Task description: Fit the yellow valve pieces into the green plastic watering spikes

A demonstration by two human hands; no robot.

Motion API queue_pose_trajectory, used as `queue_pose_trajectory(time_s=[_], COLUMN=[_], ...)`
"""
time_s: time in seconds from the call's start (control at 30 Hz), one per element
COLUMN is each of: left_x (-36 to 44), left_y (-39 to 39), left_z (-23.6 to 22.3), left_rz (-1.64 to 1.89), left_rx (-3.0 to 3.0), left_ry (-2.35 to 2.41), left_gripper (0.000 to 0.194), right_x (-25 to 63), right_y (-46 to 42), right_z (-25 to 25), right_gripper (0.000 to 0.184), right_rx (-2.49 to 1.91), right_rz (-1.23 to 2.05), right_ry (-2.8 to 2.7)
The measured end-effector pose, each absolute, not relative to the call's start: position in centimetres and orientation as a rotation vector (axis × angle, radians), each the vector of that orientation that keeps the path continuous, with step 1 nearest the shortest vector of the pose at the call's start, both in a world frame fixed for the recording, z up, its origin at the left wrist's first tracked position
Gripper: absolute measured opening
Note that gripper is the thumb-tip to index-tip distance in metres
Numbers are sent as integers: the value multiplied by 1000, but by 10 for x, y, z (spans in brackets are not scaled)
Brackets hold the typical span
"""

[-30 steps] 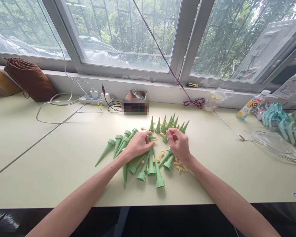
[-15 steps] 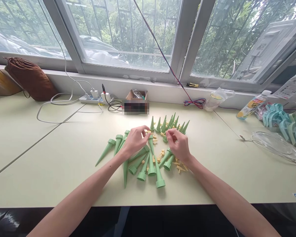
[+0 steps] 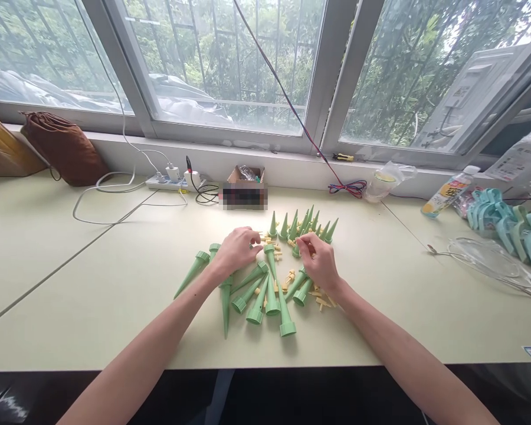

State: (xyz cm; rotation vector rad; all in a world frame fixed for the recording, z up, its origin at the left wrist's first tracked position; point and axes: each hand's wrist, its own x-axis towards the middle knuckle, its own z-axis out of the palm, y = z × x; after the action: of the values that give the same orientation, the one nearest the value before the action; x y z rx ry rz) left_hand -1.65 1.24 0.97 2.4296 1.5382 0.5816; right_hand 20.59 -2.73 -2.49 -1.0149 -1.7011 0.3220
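Your left hand (image 3: 241, 251) is curled above the lying green cones (image 3: 272, 298), its thumb and fingers apart; your right hand (image 3: 318, 257) has thumb and fingertips pressed together, though you cannot tell what they pinch. The lying cones fan out mid-worktop (image 3: 128, 313): several point their narrow tips to the far side, wide caps near, while those at the left run tip-near. Beyond them, upright green cones (image 3: 310, 221) stand with long axes vertical, among yellow fittings (image 3: 322, 302). The pale surface shows dark seams. A brown bag (image 3: 66, 150) sits far left, a tilted bottle (image 3: 450, 192) far right, under wide windows (image 3: 230, 59).
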Motion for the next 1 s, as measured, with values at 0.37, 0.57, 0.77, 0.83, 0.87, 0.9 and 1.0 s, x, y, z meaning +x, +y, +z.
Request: queue_pose_trajectory(time_s=[0.37,0.57,0.77,0.83,0.87,0.9,1.0], left_x=[-21,-18,-15,-13,-12,-10,-4], left_y=[7,4,4,3,3,2,-1], left_z=[16,13,12,13,13,12,11], left_rz=[290,289,473,618,696,768,907], left_rx=[2566,2550,2504,2465,2449,2440,2429], left_ry=[1515,1515,1521,1506,1490,1461,1335], left_gripper=[3,7,14,14,13,13,13], right_x=[204,203,201,201,201,200,199], right_y=[-28,-29,-30,-31,-31,-31,-32], right_z=[-25,-27,-28,-27,-27,-27,-27], right_gripper=[23,23,24,24,24,24,24], right_rx=[-1016,-1017,-1004,-997,-996,-995,-996], right_rz=[292,320,334,336,333,329,314], right_ry=[-1722,-1725,-1734,-1742,-1746,-1750,-1771])
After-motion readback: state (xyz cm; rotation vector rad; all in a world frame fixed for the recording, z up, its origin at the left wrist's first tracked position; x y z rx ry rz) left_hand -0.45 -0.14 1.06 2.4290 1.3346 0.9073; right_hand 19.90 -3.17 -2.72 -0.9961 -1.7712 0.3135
